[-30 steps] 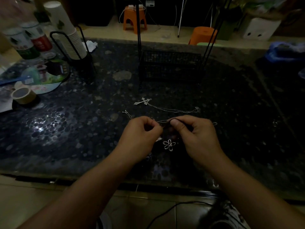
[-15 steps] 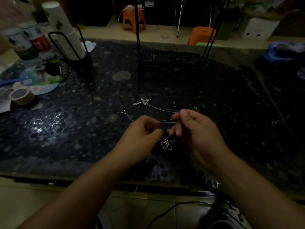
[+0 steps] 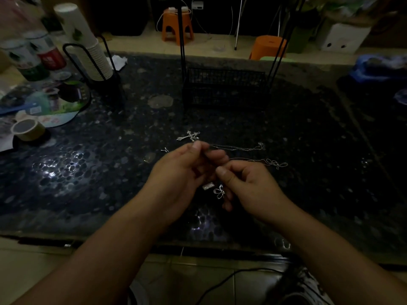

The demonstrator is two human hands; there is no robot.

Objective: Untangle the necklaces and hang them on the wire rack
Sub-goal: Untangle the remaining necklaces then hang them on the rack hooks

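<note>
Thin silver necklace chains (image 3: 240, 148) lie tangled on the dark pebbled table (image 3: 88, 164). A cross pendant (image 3: 190, 135) lies just beyond my hands. A flower pendant (image 3: 219, 191) and a small rectangular pendant (image 3: 208, 186) hang between my hands. My left hand (image 3: 185, 172) pinches a chain at its raised fingertips. My right hand (image 3: 248, 186) pinches a chain between thumb and forefinger close beside it. A looped chain end (image 3: 275, 164) trails to the right. The black wire rack (image 3: 224, 89) stands at the table's far middle, with nothing hanging on it that I can see.
A stack of paper cups in a black wire holder (image 3: 92, 60) stands far left, with cans (image 3: 33, 58) behind it. A tape roll (image 3: 27, 129) and printed sheets lie at the left edge. Orange stools (image 3: 177, 25) stand on the floor beyond. A blue object (image 3: 378, 67) sits far right.
My left hand has risen toward the cross pendant, lifting a chain. My right hand has dropped lower and nearer to me. The flower pendant now hangs against my right fingers.
</note>
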